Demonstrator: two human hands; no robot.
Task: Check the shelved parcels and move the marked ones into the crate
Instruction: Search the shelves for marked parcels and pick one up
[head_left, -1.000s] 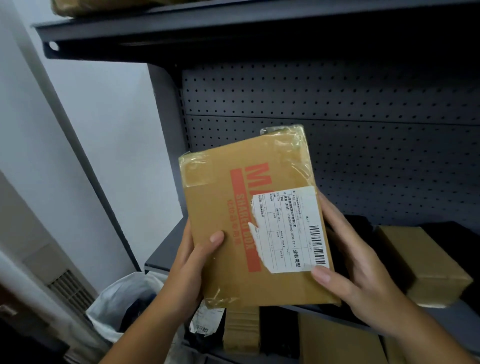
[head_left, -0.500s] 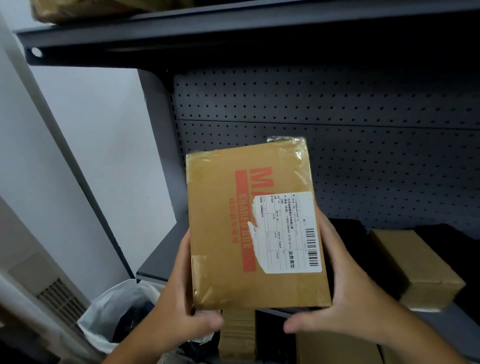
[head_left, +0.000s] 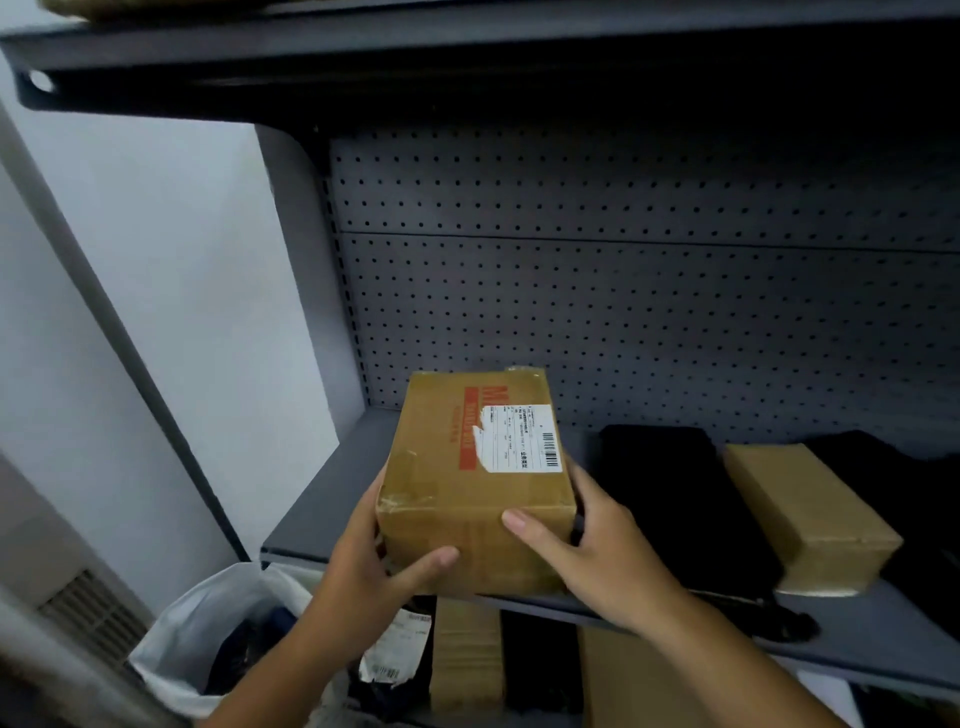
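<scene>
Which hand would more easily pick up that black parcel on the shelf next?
Probably the right hand: it grips the right side of the cardboard box, directly beside the black parcel, while the left hand holds the box's left corner, farther away.

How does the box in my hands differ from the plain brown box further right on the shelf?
The held box carries a white barcode label and red print; the right box shows neither. The left hand and right hand grip the held box; the right box lies untouched. Both are brown cardboard.
</scene>
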